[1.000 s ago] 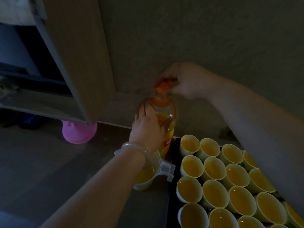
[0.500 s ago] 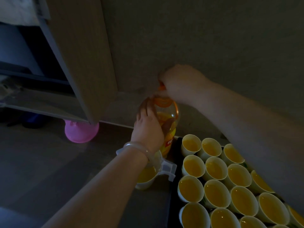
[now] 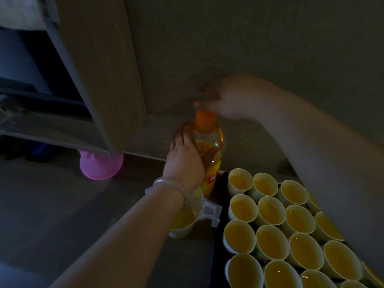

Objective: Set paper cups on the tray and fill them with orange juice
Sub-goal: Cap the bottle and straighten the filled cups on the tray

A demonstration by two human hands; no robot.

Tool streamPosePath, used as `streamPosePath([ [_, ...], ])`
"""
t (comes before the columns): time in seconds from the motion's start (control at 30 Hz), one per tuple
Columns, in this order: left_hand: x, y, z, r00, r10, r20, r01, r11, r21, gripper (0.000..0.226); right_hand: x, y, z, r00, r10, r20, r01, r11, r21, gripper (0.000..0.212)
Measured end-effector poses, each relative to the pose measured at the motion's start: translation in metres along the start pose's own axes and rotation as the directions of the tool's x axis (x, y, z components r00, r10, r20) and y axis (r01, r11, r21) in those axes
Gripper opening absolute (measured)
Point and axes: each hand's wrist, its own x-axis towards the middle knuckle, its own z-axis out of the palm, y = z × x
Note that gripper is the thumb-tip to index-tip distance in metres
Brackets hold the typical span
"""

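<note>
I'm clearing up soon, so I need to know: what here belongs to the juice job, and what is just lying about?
Job: bottle, gripped by the left hand; its cap, right hand blurred beside it; filled cups; tray; jug of juice.
Lying about: pink funnel, untouched, beside the cabinet.

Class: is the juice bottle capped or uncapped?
Capped: the orange cap sits on the neck of the bottle. Whether it is screwed tight cannot be told.

Glossy clear plastic bottle (image 3: 209, 150); seemingly matt paper cups (image 3: 270, 242).
</note>
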Motion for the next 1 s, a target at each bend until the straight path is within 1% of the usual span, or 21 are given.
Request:
streamPosePath([
  [0.03,0.0,0.0,0.0,1.0,0.006,0.004,-0.006,1.0,-0.002,0.083,-0.001,0.003,-0.003,0.995,-0.058,0.075,0.055,0.997,0.048,0.05],
  [0.1,0.0,0.001,-0.001,1.0,0.012,0.012,-0.012,1.0,-0.011,0.083,-0.003,0.005,-0.005,0.979,-0.149,0.14,0.138,0.987,0.08,0.053],
  [0.17,-0.001,0.002,-0.001,1.0,0.012,0.009,-0.012,1.0,-0.017,0.083,-0.003,0.004,-0.001,0.979,-0.175,0.102,0.172,0.985,0.032,0.046],
  [0.27,-0.001,0.001,0.0,1.0,0.027,0.002,-0.027,0.999,0.029,0.082,0.0,0.0,0.003,0.987,-0.146,0.066,0.148,0.989,-0.026,0.038],
  [0.37,0.001,-0.001,0.0,1.0,-0.007,0.003,0.007,1.0,0.023,0.084,0.001,-0.005,0.009,0.989,-0.146,0.013,0.146,0.979,-0.143,0.041],
  [0.43,0.002,-0.002,-0.001,1.0,-0.001,0.005,0.001,0.999,0.04,0.085,-0.001,-0.008,0.015,0.988,-0.155,-0.021,0.149,0.974,-0.167,0.044],
  [0.5,0.002,-0.002,0.0,1.0,0.012,0.003,-0.012,0.999,0.036,0.084,-0.004,-0.009,0.02,0.988,-0.148,-0.046,0.14,0.979,-0.149,0.044],
  [0.57,0.001,0.0,0.0,1.0,0.025,0.004,-0.025,0.999,0.036,0.083,-0.005,-0.005,0.02,0.988,-0.148,-0.039,0.143,0.983,-0.114,0.044],
  [0.7,0.001,0.001,0.002,1.0,0.017,-0.01,-0.017,1.0,0.016,0.082,-0.008,0.005,0.006,0.979,-0.193,0.062,0.191,0.981,0.035,0.055],
  [0.8,0.001,0.002,0.0,1.0,-0.001,0.009,0.001,1.0,0.001,0.085,-0.008,0.005,-0.001,0.967,-0.238,0.092,0.237,0.971,0.024,0.049],
  [0.9,0.0,0.002,0.0,1.0,-0.011,0.004,0.011,1.0,0.002,0.085,-0.006,0.002,0.0,0.969,-0.233,0.077,0.232,0.972,0.027,0.045],
  [1.0,-0.001,0.001,0.0,1.0,-0.001,-0.014,0.001,0.999,0.046,0.084,-0.003,-0.003,0.003,0.971,-0.229,0.065,0.228,0.973,0.02,0.042],
])
